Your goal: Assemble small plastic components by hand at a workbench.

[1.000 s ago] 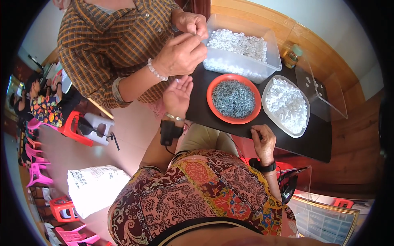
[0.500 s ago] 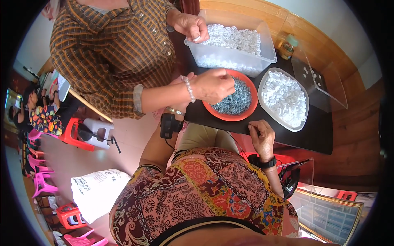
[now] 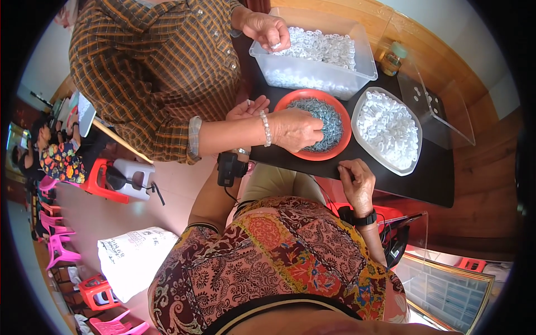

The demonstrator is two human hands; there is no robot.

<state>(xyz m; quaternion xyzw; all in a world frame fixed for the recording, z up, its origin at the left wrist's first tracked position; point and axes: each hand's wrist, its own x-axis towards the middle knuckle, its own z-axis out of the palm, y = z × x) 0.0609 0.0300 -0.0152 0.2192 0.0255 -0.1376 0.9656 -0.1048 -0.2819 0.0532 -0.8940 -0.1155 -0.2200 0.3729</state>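
My left hand [image 3: 245, 108] lies palm up beyond the other person's forearm, its fingers stretched. A small white bit shows by the fingers, too small to name. That forearm covers my wrist in part. At the table's front edge rests my right hand [image 3: 358, 178], fingers loosely bent and thumb apart, nothing visible in it. Nearest to it stands an orange-red bowl [image 3: 347, 134] of thin grey metal pieces, like nails. Beside that is a white tray [image 3: 414, 165] of small white plastic pieces. The other person's hand [image 3: 296, 129] dips its fingertips into the bowl.
A clear plastic tub [image 3: 312, 79] of white ring-like pieces stands at the back, with the other person's second hand [image 3: 268, 30] at its rim. A lidded jar [image 3: 393, 59] and clear panel [image 3: 446, 111] are at the right. A white sack [image 3: 134, 259] stands on the floor.
The other person's near hand has moved down and slightly right in the bowl. Their far hand has shifted right over the tub. More of my left palm shows; my right hand stays put.
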